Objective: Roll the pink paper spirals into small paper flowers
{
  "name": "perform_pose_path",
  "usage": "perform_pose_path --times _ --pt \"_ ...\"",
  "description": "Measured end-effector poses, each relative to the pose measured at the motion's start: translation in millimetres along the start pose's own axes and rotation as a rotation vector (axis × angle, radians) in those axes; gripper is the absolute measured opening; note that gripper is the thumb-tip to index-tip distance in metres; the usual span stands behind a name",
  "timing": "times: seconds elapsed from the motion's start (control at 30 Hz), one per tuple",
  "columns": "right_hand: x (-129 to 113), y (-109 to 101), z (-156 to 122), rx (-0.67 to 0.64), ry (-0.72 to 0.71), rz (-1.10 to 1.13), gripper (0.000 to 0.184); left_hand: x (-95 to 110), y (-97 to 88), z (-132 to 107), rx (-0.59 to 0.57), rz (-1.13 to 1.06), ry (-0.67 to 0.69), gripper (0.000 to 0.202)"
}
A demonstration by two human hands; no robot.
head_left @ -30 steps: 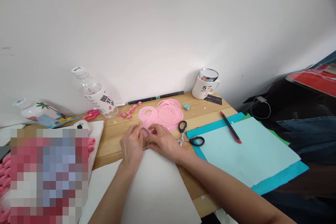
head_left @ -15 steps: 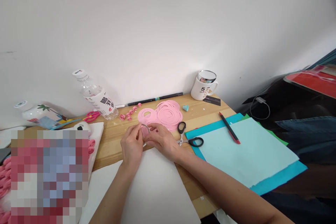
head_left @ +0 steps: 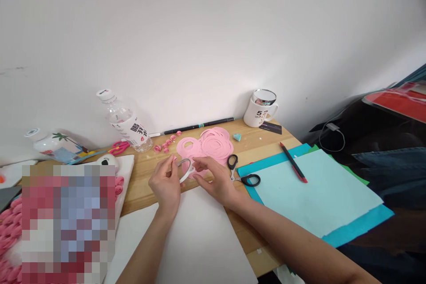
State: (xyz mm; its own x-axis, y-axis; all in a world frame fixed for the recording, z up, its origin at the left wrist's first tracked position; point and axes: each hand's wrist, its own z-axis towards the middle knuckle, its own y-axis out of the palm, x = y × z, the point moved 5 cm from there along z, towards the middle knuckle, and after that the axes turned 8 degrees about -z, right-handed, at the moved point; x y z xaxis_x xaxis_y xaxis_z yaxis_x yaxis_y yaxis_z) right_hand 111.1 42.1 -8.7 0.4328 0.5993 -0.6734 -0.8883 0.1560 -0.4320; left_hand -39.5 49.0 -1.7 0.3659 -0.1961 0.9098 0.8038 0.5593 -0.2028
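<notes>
My left hand [head_left: 164, 184] is closed round a small ring-shaped thing [head_left: 185, 169], perhaps a roll of clear tape, held just above the wooden desk [head_left: 146, 173]. My right hand [head_left: 214, 179] touches the ring's right side with pinched fingers. Just behind both hands lies a pile of pink paper spirals and rings [head_left: 208, 145]. A white sheet [head_left: 199, 239] lies under my wrists.
Black-handled scissors [head_left: 242, 174] lie right of my right hand. Light blue paper [head_left: 316, 191] with a red pen [head_left: 293, 166] covers the desk's right. At the back stand a water bottle [head_left: 124, 122], a white mug [head_left: 261, 108], a black pen [head_left: 199, 125] and small pink rolls [head_left: 164, 143].
The ring has come up slightly and tilted between my hands. My left hand has shifted a little left and my right hand's fingers have moved along the ring.
</notes>
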Motion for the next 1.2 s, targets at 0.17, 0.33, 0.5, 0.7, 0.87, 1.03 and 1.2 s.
perform_pose_path --times 0.17,0.33,0.5,0.7,0.87,1.03,1.2 --pt "-14.0 -13.7 4.8 0.044 -0.14 -0.177 0.034 -3.2 -5.7 2.4 0.086 -0.043 -0.122 0.026" --pt "-6.1 -43.2 17.4 -0.249 0.016 -0.431 0.041 -7.5 -11.3 5.6 0.163 -0.104 -0.225 0.033" --pt "18.5 -68.4 -2.0 -0.703 0.044 -0.78 0.054 -17.5 -12.2 7.1 0.222 -0.198 -0.351 0.04" --pt "30.3 -65.9 -16.1 -0.741 -0.015 -0.872 0.056 -21.1 -11.1 6.2 0.291 -0.316 -0.459 0.044" --pt "33.7 -59.1 -13.6 -0.743 -0.046 -0.928 0.043 -21.2 -11.0 5.8 0.299 -0.361 -0.507 0.043" --pt "36.4 -62.1 -8.8 -0.712 -0.093 -0.93 0.034 -18.1 -9.8 4.8 0.3 -0.372 -0.558 0.041" --pt "31.5 -68.5 -4.4 -0.624 -0.192 -0.947 0.033 -15.4 -9.5 4.2 0.305 -0.368 -0.558 0.041"
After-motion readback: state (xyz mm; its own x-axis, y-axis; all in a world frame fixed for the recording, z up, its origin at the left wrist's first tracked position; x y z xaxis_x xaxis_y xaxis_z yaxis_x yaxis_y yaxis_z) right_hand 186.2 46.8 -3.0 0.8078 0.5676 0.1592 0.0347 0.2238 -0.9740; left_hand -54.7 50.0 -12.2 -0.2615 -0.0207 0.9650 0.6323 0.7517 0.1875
